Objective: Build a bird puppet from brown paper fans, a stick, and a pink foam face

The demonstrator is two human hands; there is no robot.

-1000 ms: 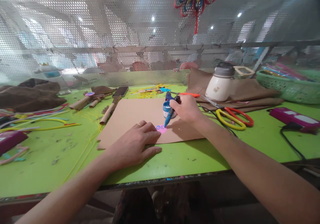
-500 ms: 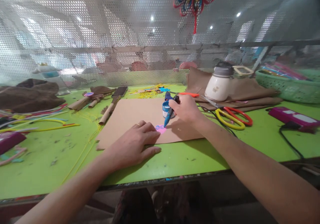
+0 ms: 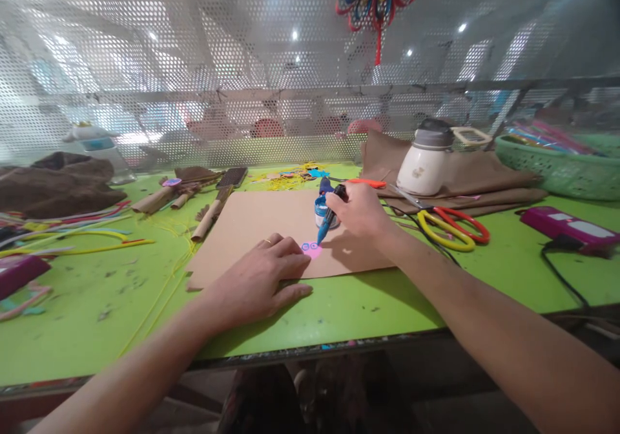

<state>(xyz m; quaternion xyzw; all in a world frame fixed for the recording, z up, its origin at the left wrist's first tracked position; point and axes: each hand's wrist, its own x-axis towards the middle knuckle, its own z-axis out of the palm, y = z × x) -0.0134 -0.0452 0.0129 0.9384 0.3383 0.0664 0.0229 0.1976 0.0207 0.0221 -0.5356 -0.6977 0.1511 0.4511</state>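
Bright green tabletop (image 3: pixel 339 318), marked with small dark specks, runs across the near part of the view, with a perforated metal screen beyond. Nearest, the left hand (image 3: pixel 259 272) lies palm down with its grip loosely open, fingers spread and clasping nothing. Its index fingertip rests at the left edge of a small pink piece (image 3: pixel 314 254), which lies near the front edge of a brown sheet (image 3: pixel 271 211). Two small blue rings sit side by side on the pink piece.

Just to their right, the right hand (image 3: pixel 363 211) has its grip closed around a blue-tipped marker (image 3: pixel 328 223), which slants down to the piece's upper right edge; whether the tip touches cannot be told. For neat lines, light, even pressure and short strokes would serve best, with the left fingertip pinning the piece but clear of the blue marks, which might smear. Resting the right wrist on the sheet would likely steady the tip.

Just behind the marker stands an open jar (image 3: pixel 320 209) with a blue rim, close enough that a wide swing could knock it. To the right lie scissors (image 3: pixel 448 232) with yellow and red handles. Farther back, a white bottle (image 3: pixel 422 168) stands by folded brown cloth (image 3: pixel 494 170).
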